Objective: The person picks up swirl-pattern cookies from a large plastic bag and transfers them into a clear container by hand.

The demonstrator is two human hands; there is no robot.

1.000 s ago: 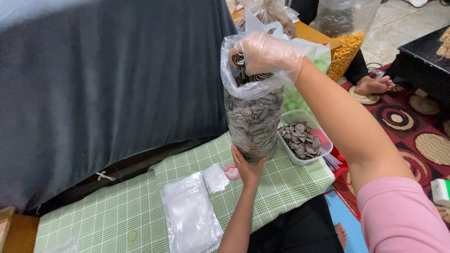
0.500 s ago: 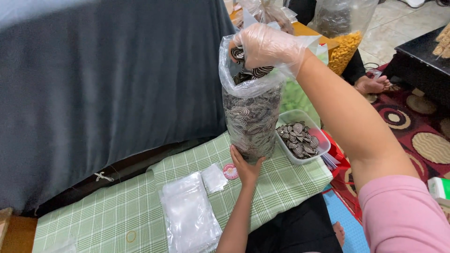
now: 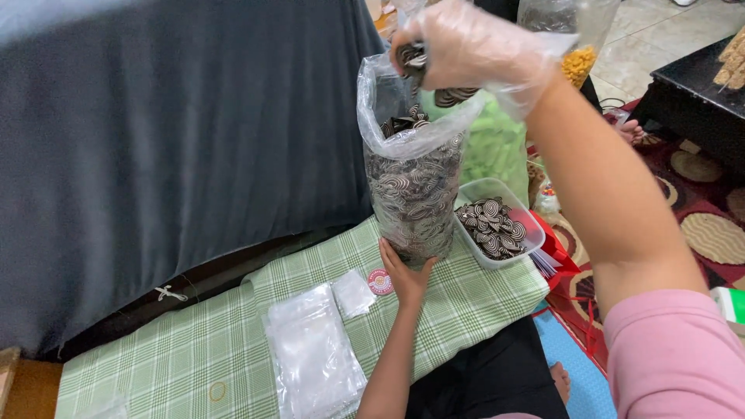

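Clear bag (image 3: 411, 194) upright, mouth up | right hand (image 3: 473, 46) grip clamped on chips (image 3: 442, 93) | left hand (image 3: 403, 275) steadies base
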